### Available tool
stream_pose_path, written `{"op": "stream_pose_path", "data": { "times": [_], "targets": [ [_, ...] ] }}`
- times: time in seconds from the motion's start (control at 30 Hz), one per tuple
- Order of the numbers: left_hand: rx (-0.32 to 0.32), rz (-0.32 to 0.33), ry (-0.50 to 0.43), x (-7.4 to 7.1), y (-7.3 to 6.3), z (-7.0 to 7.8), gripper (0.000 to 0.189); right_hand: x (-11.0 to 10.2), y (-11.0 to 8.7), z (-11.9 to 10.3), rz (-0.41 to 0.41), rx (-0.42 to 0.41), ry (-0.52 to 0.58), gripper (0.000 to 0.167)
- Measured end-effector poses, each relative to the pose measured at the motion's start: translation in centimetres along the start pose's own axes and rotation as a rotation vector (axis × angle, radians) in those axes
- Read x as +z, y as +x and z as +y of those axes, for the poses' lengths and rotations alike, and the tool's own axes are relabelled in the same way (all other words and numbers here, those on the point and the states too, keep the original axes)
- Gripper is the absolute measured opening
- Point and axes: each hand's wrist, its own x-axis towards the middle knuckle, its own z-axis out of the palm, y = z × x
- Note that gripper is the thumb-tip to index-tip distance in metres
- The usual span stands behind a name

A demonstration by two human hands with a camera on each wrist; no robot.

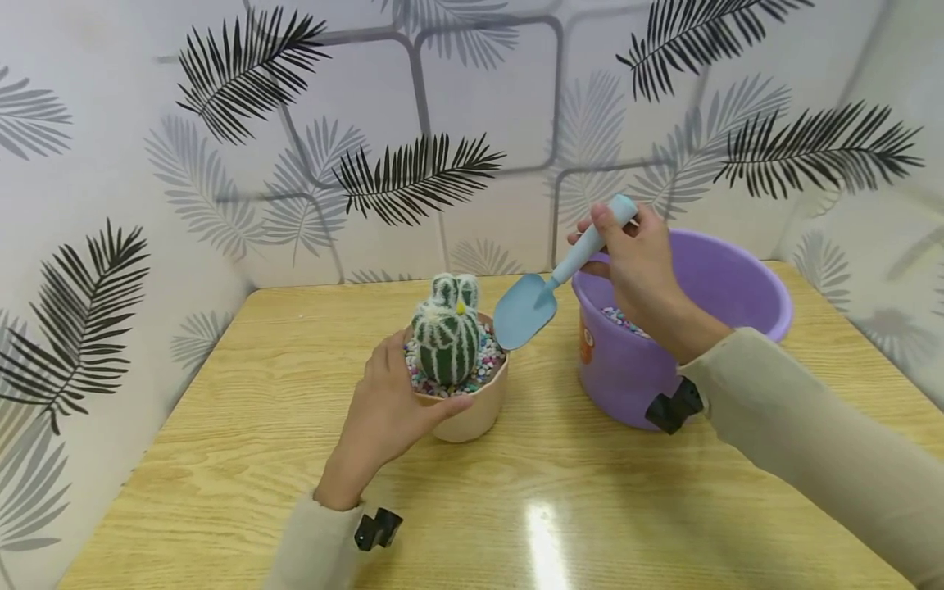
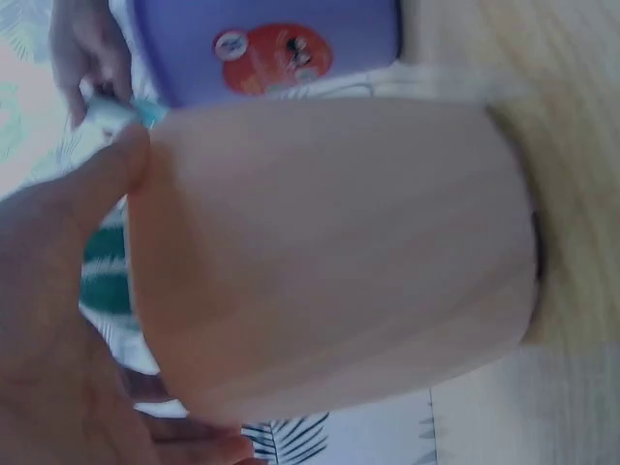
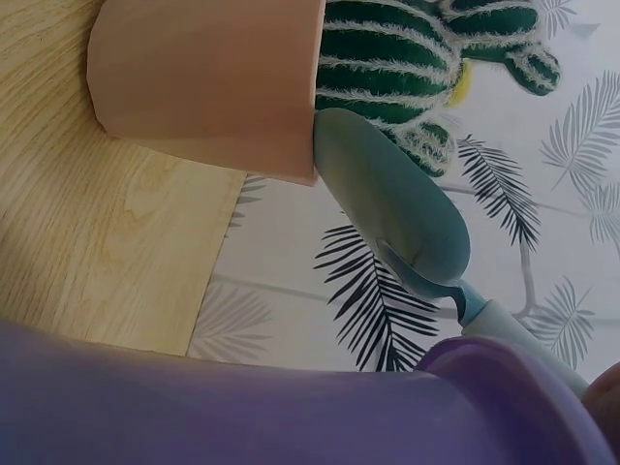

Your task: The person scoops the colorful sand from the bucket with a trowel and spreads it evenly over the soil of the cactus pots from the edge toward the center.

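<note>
A green cactus (image 1: 446,352) with white fuzzy ribs and a yellow spot stands upright in a peach pot (image 1: 472,418), among multicoloured pebbles (image 1: 490,358). My left hand (image 1: 383,406) holds the pot near its rim, thumb on the near side; in the left wrist view the pot wall hides most of the cactus. With my right hand (image 1: 645,266) I grip the pale-blue handle of a small trowel (image 1: 525,311). Its blade slants down to the pot's right rim. In the right wrist view the tip of the trowel blade (image 3: 387,189) is at that rim, beside the cactus.
A purple bucket (image 1: 627,385) with an orange sticker stands right of the pot, under my right forearm, with pebbles (image 1: 623,321) inside. Both stand on a wood-grain table (image 1: 295,352). Behind it rises a wall (image 1: 487,106) with a leaf pattern.
</note>
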Motion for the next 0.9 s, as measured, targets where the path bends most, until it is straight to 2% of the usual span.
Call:
{"op": "stream_pose_path", "data": {
  "times": [0.07, 0.23, 0.33, 0.4, 0.47, 0.57, 0.67, 0.73, 0.9],
  "targets": [
    [0.008, -0.062, -0.056, -0.4, 0.4, -0.5, 0.101, -0.2, 0.0, 0.0, -0.002, 0.003, 0.006, 0.022],
    [0.043, -0.270, -0.278, -1.6, 1.6, -2.2, 0.108, -0.5, 0.0, -0.2, 0.001, 0.011, 0.004, 0.024],
    [0.059, -0.335, -0.349, -2.0, 2.1, -2.9, 0.111, -0.6, 0.0, -0.3, 0.005, 0.016, 0.004, 0.022],
    [0.065, -0.329, -0.338, -2.0, 2.1, -2.9, 0.111, -0.7, 0.0, -0.4, 0.012, 0.018, 0.008, 0.021],
    [0.067, -0.291, -0.281, -1.9, 1.9, -2.7, 0.109, -0.8, 0.0, -0.5, 0.019, 0.021, 0.019, 0.020],
    [0.054, -0.192, -0.154, -1.5, 1.4, -1.9, 0.105, -1.0, -0.1, -0.7, 0.029, 0.019, 0.029, 0.022],
    [0.039, -0.114, -0.072, -1.1, 1.0, -1.2, 0.103, -1.1, 0.0, -0.8, 0.027, 0.008, 0.040, 0.022],
    [0.029, -0.094, -0.067, -1.0, 0.8, -1.0, 0.104, -1.2, 0.1, -0.7, 0.025, 0.004, 0.043, 0.021],
    [0.030, -0.105, -0.113, -1.2, 0.6, -1.2, 0.101, -1.7, 0.0, -1.0, 0.016, 0.008, 0.046, 0.022]
  ]
}}
